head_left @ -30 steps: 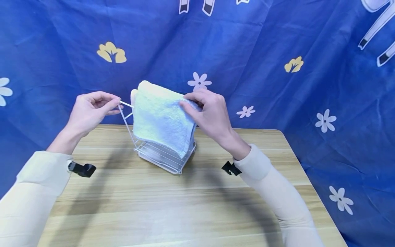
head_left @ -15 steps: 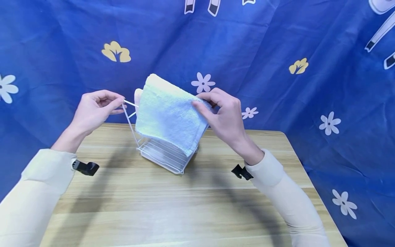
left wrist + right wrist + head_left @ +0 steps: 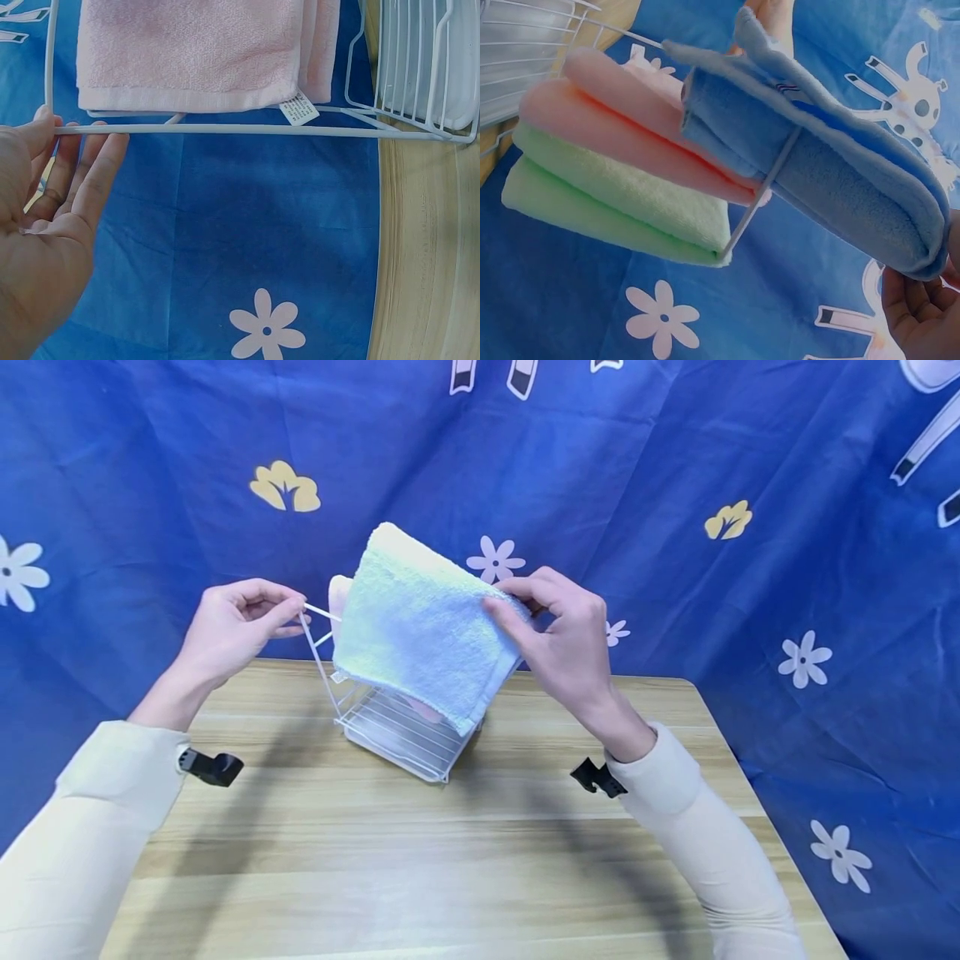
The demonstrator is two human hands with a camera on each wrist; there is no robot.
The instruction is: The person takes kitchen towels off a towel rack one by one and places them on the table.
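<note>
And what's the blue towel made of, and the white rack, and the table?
The blue towel looks like soft terry cloth, maybe cotton: its surface is fuzzy. The white rack is probably metal wire with a smooth coating, as its rods are thin and even. The table looks like wood, slightly shiny, with streaky grain, but that could be printed.

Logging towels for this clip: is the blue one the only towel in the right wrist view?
No, a pink towel and a green towel also show beside the blue towel.
</note>
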